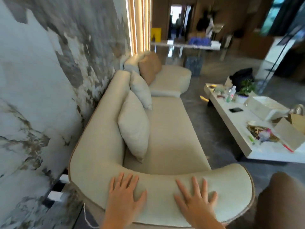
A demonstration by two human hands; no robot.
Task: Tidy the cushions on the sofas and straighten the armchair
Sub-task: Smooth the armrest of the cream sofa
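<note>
A long cream sofa (171, 129) runs away from me along the marble wall. My left hand (125, 194) and my right hand (196, 197) lie flat on its near curved armrest (231, 182), fingers spread, holding nothing. Two cream cushions lean upright against the backrest: a large one (134, 126) nearer me and a smaller one (142, 90) behind it. At the far end a tan cushion (150, 66) stands against a cream one (132, 63). A brown rounded seat edge (280, 202), possibly the armchair, shows at the lower right.
A low white coffee table (239, 123) to the right carries a white box, a phone, bottles, a plant and wrappers. The marble wall (41, 96) hugs the sofa's left side. Dark floor lies between sofa and table. A glass table and blurred people are far back.
</note>
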